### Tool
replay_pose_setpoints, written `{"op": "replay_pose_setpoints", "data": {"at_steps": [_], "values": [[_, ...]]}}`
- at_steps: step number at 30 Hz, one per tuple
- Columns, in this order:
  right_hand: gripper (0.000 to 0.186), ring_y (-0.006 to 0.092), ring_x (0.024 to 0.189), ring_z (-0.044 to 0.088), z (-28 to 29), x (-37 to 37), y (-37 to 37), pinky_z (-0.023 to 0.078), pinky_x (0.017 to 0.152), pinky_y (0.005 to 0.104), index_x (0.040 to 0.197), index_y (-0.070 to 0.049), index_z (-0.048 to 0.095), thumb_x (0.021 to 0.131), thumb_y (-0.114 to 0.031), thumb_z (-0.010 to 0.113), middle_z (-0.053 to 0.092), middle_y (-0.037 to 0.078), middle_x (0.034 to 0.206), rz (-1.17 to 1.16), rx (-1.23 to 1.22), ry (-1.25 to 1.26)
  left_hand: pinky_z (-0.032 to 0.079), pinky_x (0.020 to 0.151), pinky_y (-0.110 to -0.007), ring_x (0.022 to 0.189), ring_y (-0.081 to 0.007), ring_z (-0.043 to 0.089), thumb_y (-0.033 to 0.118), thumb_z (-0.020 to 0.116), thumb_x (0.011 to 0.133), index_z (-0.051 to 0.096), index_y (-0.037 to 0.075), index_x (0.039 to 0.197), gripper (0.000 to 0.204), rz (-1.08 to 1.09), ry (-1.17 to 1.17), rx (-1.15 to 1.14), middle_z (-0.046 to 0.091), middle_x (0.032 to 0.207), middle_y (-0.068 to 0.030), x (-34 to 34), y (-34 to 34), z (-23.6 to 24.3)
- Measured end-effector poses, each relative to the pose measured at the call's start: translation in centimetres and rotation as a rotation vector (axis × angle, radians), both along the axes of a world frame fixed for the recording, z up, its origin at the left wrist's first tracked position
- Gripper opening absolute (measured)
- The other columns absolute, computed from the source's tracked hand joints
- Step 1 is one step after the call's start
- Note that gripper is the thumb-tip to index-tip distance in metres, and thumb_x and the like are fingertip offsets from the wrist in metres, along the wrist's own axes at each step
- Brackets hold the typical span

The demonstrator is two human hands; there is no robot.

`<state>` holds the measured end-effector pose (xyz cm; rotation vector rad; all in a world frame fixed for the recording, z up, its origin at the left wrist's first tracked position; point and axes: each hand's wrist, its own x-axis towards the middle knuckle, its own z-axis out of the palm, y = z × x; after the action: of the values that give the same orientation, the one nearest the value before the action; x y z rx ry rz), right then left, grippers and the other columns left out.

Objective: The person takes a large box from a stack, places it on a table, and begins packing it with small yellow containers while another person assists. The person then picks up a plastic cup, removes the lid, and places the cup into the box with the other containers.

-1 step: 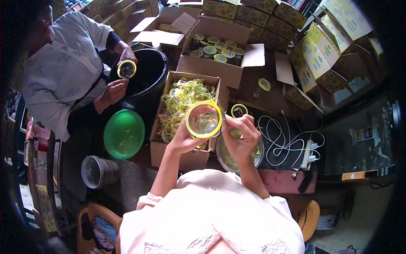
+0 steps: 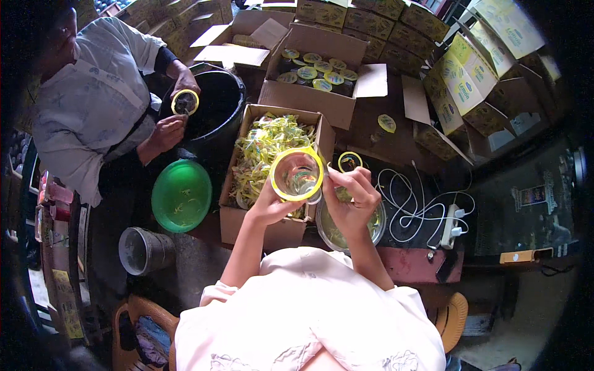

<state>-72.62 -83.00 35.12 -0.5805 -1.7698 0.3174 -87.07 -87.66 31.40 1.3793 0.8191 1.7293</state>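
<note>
My left hand [image 2: 267, 209] is wrapped round a clear cup [image 2: 297, 176] with a yellow rim, held mouth-up over a cardboard box [image 2: 229, 221] of yellow shredded strips [image 2: 260, 142]. My right hand [image 2: 346, 191] is closed, thumb and index finger together at the cup's right edge; whatever they pinch is too small to make out. Below that hand sits a round steel bowl [image 2: 377, 230] with pale bits in it, and just behind it is a small yellow-rimmed ring or container [image 2: 350, 154].
A co-worker [image 2: 93, 93] at the left holds a yellow-rimmed cup [image 2: 184, 102] over a black bucket [image 2: 219, 127]. A green bowl [image 2: 176, 195], grey bucket [image 2: 139, 250], open box of lidded cups [image 2: 303, 99], stacked cartons [image 2: 464, 80], tangled cables [image 2: 405, 204] and a power strip [image 2: 451, 229] surround me.
</note>
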Motion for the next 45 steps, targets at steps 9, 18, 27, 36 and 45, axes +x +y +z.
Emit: {"op": "replay_pose_setpoints", "data": {"at_steps": [9, 18, 27, 36, 45], "values": [[0.02, 0.014, 0.051, 0.05, -0.2, 0.0, -0.3, 0.038, 0.054, 0.0246, 0.078, -0.005, 0.063, 0.06, 0.004, 0.066, 0.055, 0.003, 0.058, -0.006, 0.043, -0.074, 0.04, 0.083, -0.029, 0.097, -0.015, 0.046, 0.012, 0.075, 0.06, 0.036, 0.006, 0.109, 0.063, 0.203, 0.288, 0.08, 0.044, 0.101, -0.0046, -0.8, 0.8, -1.1], [0.02, 0.0149, 0.05, 0.05, -0.3, -0.3, -0.1, 0.037, 0.056, 0.0257, 0.078, -0.007, 0.063, 0.06, 0.003, 0.067, 0.055, 0.003, 0.058, 0.013, 0.036, -0.045, 0.041, 0.082, -0.029, 0.094, -0.0157, 0.048, 0.013, 0.075, 0.059, 0.035, 0.006, 0.109, 0.064, 0.187, 0.254, 0.013, 0.043, 0.101, -0.0057, -0.5, -0.2, 0.2], [0.02, 0.0146, 0.051, 0.05, -0.5, -0.2, 0.2, 0.036, 0.055, 0.0253, 0.078, -0.007, 0.063, 0.06, 0.002, 0.067, 0.056, 0.004, 0.059, 0.01, 0.009, -0.048, 0.035, 0.088, -0.029, 0.094, -0.0161, 0.048, 0.01, 0.073, 0.057, 0.035, 0.005, 0.113, 0.067, 0.096, 0.488, 0.113, 0.049, 0.098, -0.0056, -1.2, -0.3, 0.4], [0.02, 0.0149, 0.053, 0.049, -0.5, -0.1, 0.2, 0.036, 0.055, 0.0253, 0.079, -0.007, 0.064, 0.061, 0.003, 0.066, 0.056, 0.004, 0.06, 0.034, -0.017, -0.084, 0.034, 0.089, -0.032, 0.099, -0.0184, 0.043, 0.013, 0.072, 0.052, 0.038, 0.006, 0.11, 0.068, 0.062, 0.419, 0.005, 0.043, 0.1, -0.0065, -1.4, -0.4, 0.2], [0.021, 0.0152, 0.051, 0.048, -0.5, -0.1, 0.3, 0.036, 0.055, 0.0252, 0.079, -0.007, 0.064, 0.061, 0.003, 0.067, 0.054, 0.003, 0.058, 0.053, -0.017, -0.067, 0.035, 0.086, -0.031, 0.099, -0.0201, 0.039, 0.014, 0.072, 0.049, 0.037, 0.006, 0.101, 0.063, -0.016, 0.313, -0.041, 0.038, 0.1, -0.0073, -1.8, -0.1, 0.4]]}}
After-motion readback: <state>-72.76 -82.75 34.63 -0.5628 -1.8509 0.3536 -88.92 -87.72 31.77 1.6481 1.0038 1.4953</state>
